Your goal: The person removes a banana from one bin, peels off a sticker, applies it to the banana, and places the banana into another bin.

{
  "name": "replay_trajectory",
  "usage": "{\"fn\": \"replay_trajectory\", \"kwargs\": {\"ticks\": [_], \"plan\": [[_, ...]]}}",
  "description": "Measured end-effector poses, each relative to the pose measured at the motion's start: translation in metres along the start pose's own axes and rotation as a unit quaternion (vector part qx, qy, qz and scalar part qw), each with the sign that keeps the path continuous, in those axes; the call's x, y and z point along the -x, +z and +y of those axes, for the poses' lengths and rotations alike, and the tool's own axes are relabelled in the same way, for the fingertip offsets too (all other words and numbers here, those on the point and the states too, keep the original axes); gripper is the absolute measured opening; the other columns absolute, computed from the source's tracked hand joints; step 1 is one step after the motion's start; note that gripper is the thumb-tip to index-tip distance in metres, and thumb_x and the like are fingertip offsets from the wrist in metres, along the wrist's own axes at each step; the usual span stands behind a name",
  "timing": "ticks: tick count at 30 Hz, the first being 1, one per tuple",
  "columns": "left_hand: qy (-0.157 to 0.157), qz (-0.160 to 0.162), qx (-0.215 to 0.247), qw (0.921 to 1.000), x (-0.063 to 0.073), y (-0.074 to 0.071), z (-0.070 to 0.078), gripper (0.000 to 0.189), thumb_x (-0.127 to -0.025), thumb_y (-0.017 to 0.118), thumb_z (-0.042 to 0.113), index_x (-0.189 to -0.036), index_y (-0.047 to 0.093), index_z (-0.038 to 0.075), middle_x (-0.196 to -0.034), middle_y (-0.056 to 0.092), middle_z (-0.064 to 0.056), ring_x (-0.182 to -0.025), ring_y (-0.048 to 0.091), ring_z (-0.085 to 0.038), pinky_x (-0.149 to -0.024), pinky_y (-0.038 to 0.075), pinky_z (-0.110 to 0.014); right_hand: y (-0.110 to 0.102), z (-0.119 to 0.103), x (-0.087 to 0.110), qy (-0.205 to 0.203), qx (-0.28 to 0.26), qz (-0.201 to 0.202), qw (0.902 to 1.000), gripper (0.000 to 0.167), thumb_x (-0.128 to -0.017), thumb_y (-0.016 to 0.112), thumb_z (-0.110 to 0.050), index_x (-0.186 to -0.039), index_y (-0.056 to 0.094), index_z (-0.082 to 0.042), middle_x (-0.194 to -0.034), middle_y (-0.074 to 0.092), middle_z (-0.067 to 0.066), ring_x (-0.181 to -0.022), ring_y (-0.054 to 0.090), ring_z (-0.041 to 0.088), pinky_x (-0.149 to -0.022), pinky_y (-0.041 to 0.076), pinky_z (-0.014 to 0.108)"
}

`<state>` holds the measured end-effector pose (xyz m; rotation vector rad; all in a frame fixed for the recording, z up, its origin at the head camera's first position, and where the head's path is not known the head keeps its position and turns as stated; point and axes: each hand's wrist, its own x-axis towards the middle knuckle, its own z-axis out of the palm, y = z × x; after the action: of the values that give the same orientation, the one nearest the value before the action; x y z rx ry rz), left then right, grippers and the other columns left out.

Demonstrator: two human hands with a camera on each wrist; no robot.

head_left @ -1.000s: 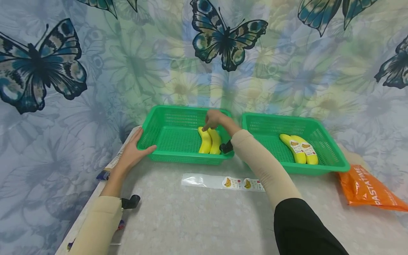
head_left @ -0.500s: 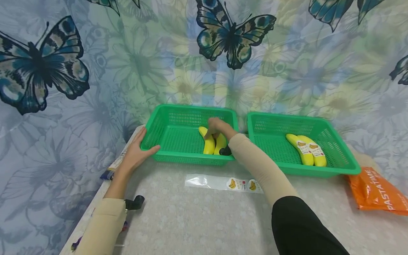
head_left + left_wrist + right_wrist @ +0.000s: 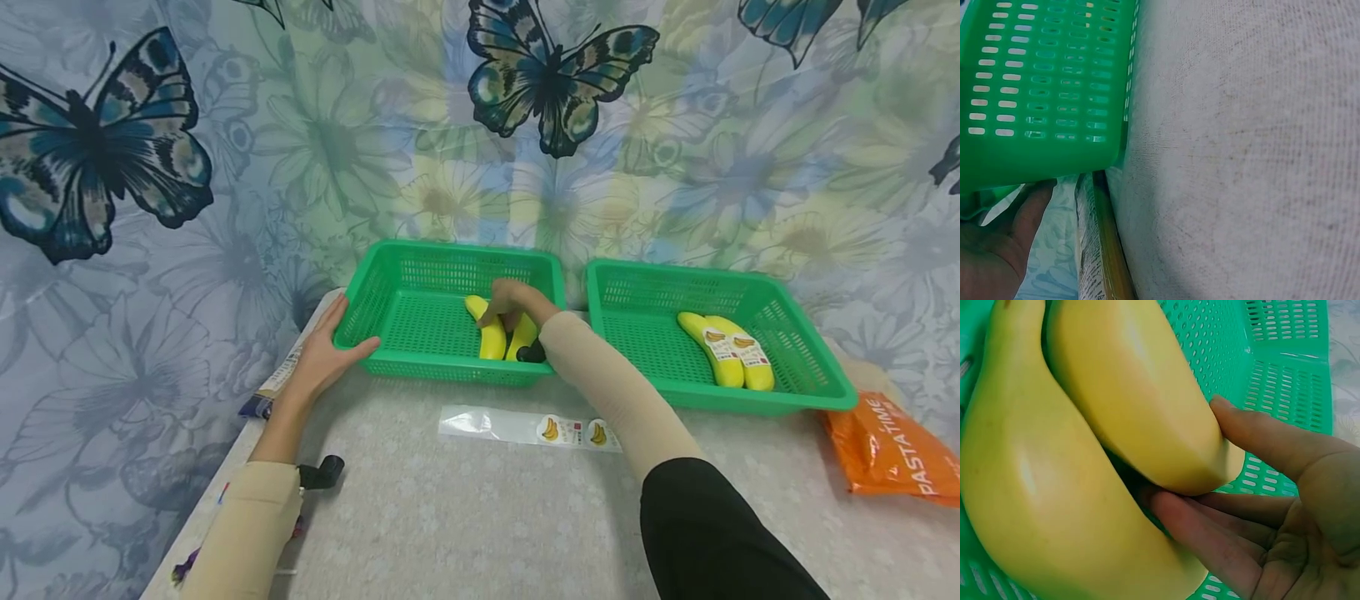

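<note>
My left hand [image 3: 322, 354] rests against the left end of a green plastic basket [image 3: 442, 368], fingers along its outside and thumb at the near rim. The left wrist view has that hand [image 3: 1004, 250] right below the rim. Inside this basket lie two smooth yellow bananas. My right hand [image 3: 516, 300] reaches in from the right and pinches the far end of the left banana [image 3: 491, 340]. In the right wrist view the thumb lies on the outer side of this banana [image 3: 1135, 394], with fingers in the gap beside the right banana [image 3: 1041, 456].
A second green basket [image 3: 637, 337] stands to the right, holding two bananas [image 3: 726, 352] with stickers. In front lies a clear strip of banana stickers [image 3: 528, 427]. An orange PASTATIME bag [image 3: 892, 450] is at the far right. A printed packet [image 3: 270, 392] lies near the table's left edge.
My right hand has sunk lower, its fingers going between the two bananas, which have tilted a little. My left hand keeps its place at the basket. The head view has shifted slightly.
</note>
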<state>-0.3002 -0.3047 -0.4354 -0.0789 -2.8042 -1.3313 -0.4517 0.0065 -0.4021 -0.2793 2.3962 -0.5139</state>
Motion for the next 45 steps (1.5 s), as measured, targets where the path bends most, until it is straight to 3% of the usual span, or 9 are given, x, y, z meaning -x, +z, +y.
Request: {"fn": "replay_trajectory", "kwargs": {"ticks": [6, 12, 16, 24, 27, 32, 39, 45], "plan": [[-0.001, -0.010, 0.001, 1.0000, 0.001, 0.004, 0.004, 0.099, -0.086, 0.066, 0.056, -0.157, 0.002, 0.032, -0.166, -0.001, 0.003, -0.152, 0.002, -0.038, -0.112, 0.016, -0.073, -0.001, 0.007, 0.005, 0.005, 0.004, 0.022, 0.9997, 0.041, -0.083, 0.078, -0.034, -0.100, 0.063, 0.000, -0.082, 0.065, 0.009, -0.070, 0.069, 0.017, -0.072, 0.060, 0.029], [0.002, -0.011, 0.011, 0.9999, 0.000, 0.011, 0.009, 0.099, -0.085, 0.066, 0.056, -0.157, 0.003, 0.032, -0.166, -0.001, 0.004, -0.152, 0.002, -0.036, -0.112, 0.015, -0.073, -0.006, 0.012, 0.017, 0.019, -0.008, 0.053, 0.9984, 0.051, -0.083, 0.078, -0.032, -0.112, 0.050, -0.002, -0.097, 0.059, 0.013, -0.073, 0.071, 0.020, -0.073, 0.061, 0.030], [0.005, -0.009, 0.015, 0.9998, -0.001, 0.012, 0.012, 0.099, -0.085, 0.067, 0.056, -0.157, 0.004, 0.031, -0.166, 0.000, 0.003, -0.152, 0.003, -0.036, -0.113, 0.015, -0.072, -0.013, 0.010, 0.029, 0.023, 0.003, 0.076, 0.9969, 0.048, -0.083, 0.077, -0.034, -0.109, 0.055, 0.000, -0.097, 0.065, 0.015, -0.080, 0.073, 0.023, -0.075, 0.061, 0.031], [0.007, -0.008, 0.010, 0.9999, -0.001, 0.011, 0.016, 0.100, -0.085, 0.067, 0.055, -0.158, 0.004, 0.027, -0.166, -0.001, 0.004, -0.152, 0.003, -0.038, -0.113, 0.015, -0.072, -0.033, 0.006, 0.057, -0.004, 0.005, 0.125, 0.9922, 0.043, -0.084, 0.077, -0.036, -0.098, 0.062, 0.001, -0.079, 0.069, 0.009, -0.082, 0.074, 0.026, -0.079, 0.060, 0.035], [0.000, -0.014, 0.008, 0.9999, 0.000, 0.011, 0.016, 0.101, -0.085, 0.067, 0.056, -0.158, 0.002, 0.029, -0.166, -0.002, 0.003, -0.152, 0.003, -0.039, -0.112, 0.016, -0.073, -0.039, 0.006, 0.067, -0.019, -0.007, 0.138, 0.9902, 0.041, -0.083, 0.077, -0.036, -0.095, 0.066, 0.002, -0.076, 0.071, 0.009, -0.084, 0.074, 0.029, -0.073, 0.061, 0.034], [-0.008, -0.018, 0.010, 0.9998, 0.001, 0.009, 0.013, 0.101, -0.085, 0.066, 0.058, -0.157, 0.001, 0.031, -0.166, -0.003, 0.005, -0.152, 0.001, -0.038, -0.112, 0.016, -0.073, -0.044, 0.004, 0.086, -0.042, -0.010, 0.172, 0.9841, 0.040, -0.081, 0.078, -0.037, -0.087, 0.067, 0.001, -0.067, 0.070, 0.007, -0.075, 0.074, 0.027, -0.059, 0.059, 0.028], [-0.018, -0.021, 0.018, 0.9995, 0.003, 0.003, 0.009, 0.100, -0.086, 0.066, 0.057, -0.157, 0.000, 0.032, -0.166, -0.005, 0.005, -0.152, -0.003, -0.037, -0.112, 0.015, -0.073, -0.046, -0.003, 0.114, -0.058, -0.018, 0.183, 0.9813, 0.041, -0.081, 0.077, -0.040, -0.084, 0.065, -0.001, -0.064, 0.067, 0.004, -0.056, 0.069, 0.015, -0.061, 0.059, 0.028], [-0.018, -0.016, 0.018, 0.9995, 0.002, -0.003, 0.006, 0.099, -0.087, 0.065, 0.055, -0.157, -0.001, 0.029, -0.166, -0.006, 0.004, -0.152, -0.004, -0.037, -0.112, 0.014, -0.073, -0.045, -0.006, 0.132, -0.072, -0.025, 0.190, 0.9789, 0.040, -0.080, 0.078, -0.041, -0.067, 0.066, -0.006, -0.059, 0.068, 0.005, -0.054, 0.067, 0.014, -0.060, 0.057, 0.028]]}}
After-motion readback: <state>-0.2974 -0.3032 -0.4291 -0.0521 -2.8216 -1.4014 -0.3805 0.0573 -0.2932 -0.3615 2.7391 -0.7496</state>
